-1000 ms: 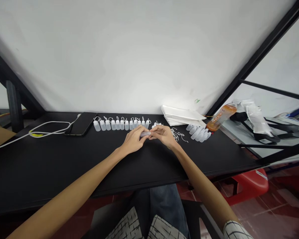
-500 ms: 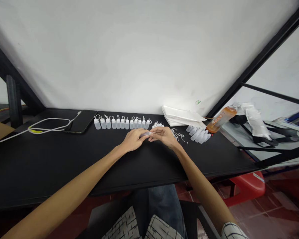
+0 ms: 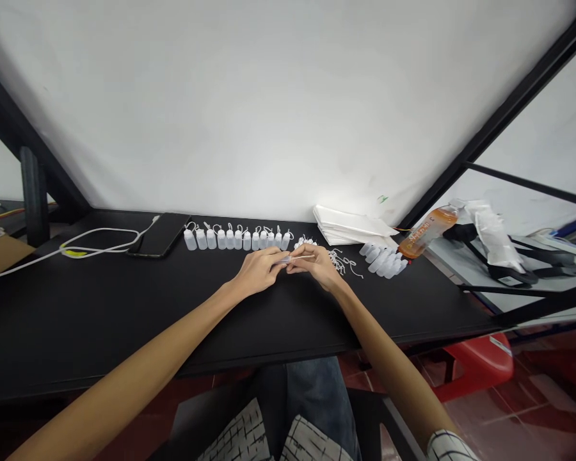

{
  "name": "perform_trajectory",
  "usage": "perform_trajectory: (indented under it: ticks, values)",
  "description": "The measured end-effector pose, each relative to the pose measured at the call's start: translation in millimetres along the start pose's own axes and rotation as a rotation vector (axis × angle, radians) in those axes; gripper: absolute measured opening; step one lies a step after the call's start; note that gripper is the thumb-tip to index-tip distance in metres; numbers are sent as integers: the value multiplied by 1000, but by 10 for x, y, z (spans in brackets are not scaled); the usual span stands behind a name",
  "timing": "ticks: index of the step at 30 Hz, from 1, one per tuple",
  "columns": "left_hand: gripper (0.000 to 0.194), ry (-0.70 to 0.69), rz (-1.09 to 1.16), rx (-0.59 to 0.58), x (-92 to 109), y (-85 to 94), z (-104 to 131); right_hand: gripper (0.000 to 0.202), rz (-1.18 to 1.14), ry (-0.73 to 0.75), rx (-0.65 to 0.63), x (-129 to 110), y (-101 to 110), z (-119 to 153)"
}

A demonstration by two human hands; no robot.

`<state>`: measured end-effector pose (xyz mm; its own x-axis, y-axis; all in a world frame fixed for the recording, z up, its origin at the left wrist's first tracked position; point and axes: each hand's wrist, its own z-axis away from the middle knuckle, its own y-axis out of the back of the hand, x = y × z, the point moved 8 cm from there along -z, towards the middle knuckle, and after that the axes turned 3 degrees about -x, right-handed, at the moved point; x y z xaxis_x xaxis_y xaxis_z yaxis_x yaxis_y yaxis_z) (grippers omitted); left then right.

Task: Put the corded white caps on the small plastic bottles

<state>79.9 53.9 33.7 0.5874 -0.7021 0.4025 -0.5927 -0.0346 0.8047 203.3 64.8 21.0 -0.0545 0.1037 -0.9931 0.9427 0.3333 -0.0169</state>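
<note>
Over the middle of the black table my left hand [image 3: 256,272] is closed around a small translucent plastic bottle [image 3: 283,260], mostly hidden by the fingers. My right hand [image 3: 317,264] meets it at the neck end, pinching a thin white strap piece [image 3: 303,257] there. How the strap sits on the neck is too small to tell. Behind my hands stands a row of several capped dropper bottles [image 3: 230,241] with looped straps. Small white caps [image 3: 305,242] lie partly hidden behind my right hand, and loose white straps [image 3: 336,261] are just to its right.
Several bottles without caps [image 3: 384,262] lie at the right, beside an orange drink bottle [image 3: 428,232]. White sheets [image 3: 352,225] are stacked against the wall. A phone [image 3: 160,235] and white cable [image 3: 100,230] lie at the left. A red stool [image 3: 482,365] stands below the right edge.
The bottle has turned slightly in my left hand, and less of it shows. The white strap between my right fingers is more visible. The view has shifted slightly.
</note>
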Motion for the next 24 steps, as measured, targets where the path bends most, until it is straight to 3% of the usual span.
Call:
perform_trajectory:
  ticks: [6,13,19,24]
  values:
    - [35,45,40,50,18,64,-13,32,3,48,22,-48,38,-25]
    - [30,130,95,24,-59,86,-31,33,56,125,-8,-82,26,-32]
    - [22,61,101,36,-83,58,-29,36,146,80,-68,-28,-32,-33]
    - [17,-69,4,210,5,120,30,36,118,77,-64,-9,-54,-23]
